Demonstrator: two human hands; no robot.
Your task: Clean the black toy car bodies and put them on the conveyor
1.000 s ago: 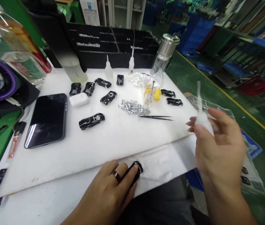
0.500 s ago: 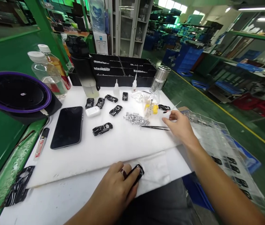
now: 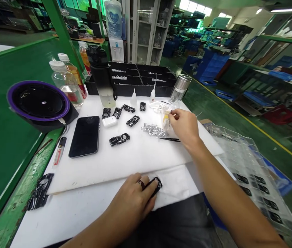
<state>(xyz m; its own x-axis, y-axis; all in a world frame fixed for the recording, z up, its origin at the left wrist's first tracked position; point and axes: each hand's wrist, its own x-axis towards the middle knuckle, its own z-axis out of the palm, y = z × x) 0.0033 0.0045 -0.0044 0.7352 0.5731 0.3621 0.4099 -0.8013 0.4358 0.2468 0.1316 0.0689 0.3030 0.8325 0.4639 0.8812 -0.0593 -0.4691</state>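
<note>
My left hand (image 3: 135, 194) is closed on a small black toy car body (image 3: 158, 186), which rests on a folded white cloth (image 3: 178, 181) at the front edge of the board. The fingers cover much of that car. My right hand (image 3: 185, 127) is pinched over the yellow block (image 3: 165, 118), partly hiding it; what its fingertips hold is too small to make out. Black tweezers (image 3: 170, 139) lie just below it, beside a pile of small silver parts (image 3: 153, 130). Several more black car bodies (image 3: 120, 139) are spread over the white foam board (image 3: 125, 162).
A phone (image 3: 85, 136), a white earbud case (image 3: 109, 121) and a dark bottle (image 3: 101, 75) stand left. Behind are two small dropper bottles (image 3: 153, 94), a black compartment box (image 3: 135, 90) and a glass jar (image 3: 180, 88). A clear tray (image 3: 238, 155) with car bodies is at right.
My right hand has moved left from the board's right side to the yellow block. My left hand stays on the car body. The whole view has shifted slightly.
</note>
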